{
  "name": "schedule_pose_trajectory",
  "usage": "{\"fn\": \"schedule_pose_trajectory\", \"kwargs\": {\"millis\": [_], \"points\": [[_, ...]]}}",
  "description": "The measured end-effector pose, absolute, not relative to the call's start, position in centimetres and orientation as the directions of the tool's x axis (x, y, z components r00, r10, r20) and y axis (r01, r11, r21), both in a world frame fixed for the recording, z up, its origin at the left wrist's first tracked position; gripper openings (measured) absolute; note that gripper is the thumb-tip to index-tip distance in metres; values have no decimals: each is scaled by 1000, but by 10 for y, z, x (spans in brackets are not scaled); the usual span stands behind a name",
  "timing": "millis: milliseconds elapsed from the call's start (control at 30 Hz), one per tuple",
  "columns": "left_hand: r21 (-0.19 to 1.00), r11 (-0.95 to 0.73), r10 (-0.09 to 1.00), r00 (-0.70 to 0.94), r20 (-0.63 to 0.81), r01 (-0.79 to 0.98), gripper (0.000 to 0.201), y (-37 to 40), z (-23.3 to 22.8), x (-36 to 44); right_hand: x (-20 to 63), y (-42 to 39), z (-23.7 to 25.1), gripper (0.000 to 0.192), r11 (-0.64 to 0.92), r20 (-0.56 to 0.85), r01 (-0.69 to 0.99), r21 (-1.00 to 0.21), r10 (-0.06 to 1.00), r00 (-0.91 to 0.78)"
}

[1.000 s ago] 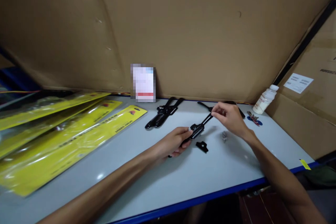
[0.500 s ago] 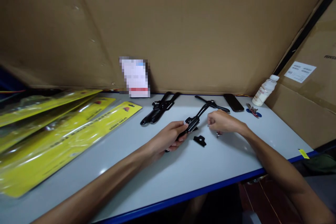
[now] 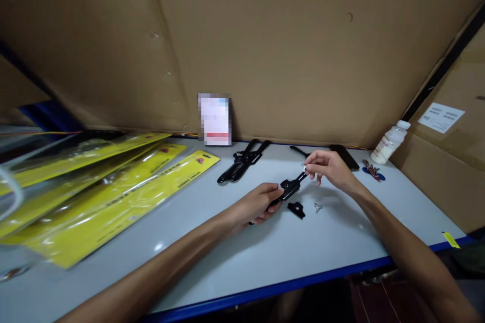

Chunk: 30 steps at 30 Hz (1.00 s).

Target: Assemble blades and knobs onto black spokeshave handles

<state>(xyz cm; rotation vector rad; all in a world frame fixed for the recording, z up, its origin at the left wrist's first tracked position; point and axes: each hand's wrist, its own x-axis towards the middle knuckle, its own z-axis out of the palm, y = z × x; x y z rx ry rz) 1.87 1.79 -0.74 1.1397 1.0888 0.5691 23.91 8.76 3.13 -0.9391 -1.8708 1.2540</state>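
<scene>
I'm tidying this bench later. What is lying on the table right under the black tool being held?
Under the black tool lie a small black bracket and a small silver screw on the table. The left hand covers whatever is beneath the handle.

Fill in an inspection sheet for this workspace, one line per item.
Surface: grey table with blue front edge.
Job's things: black tool held in both hands; small black part and small metal piece lying beside it.
Clutter: yellow packages, second black tool, phone, keys, white bottle.
Grippers: left hand grips the handle; right hand pinches the tip.
Cables: nothing seen.
Surroundings: cardboard sheets behind.
</scene>
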Motion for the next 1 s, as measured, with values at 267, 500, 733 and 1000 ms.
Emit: {"fn": "schedule_pose_trajectory", "kwargs": {"millis": [267,500,733,1000], "points": [[919,298,789,475,-389,259,27,17,-10,18,218,62,26,10,502,233,416,-759,805,-546],[911,303,796,452,-404,280,29,15,-6,19,212,52,25,15,516,224,493,-701,815,-534],[917,295,801,454,-390,268,26,15,-7,21,204,48,17,12,577,259,543,-610,793,-551],[918,267,802,460,-381,295,21,15,-7,25,195,42,15,14,712,346,599,-368,702,-622]]}}
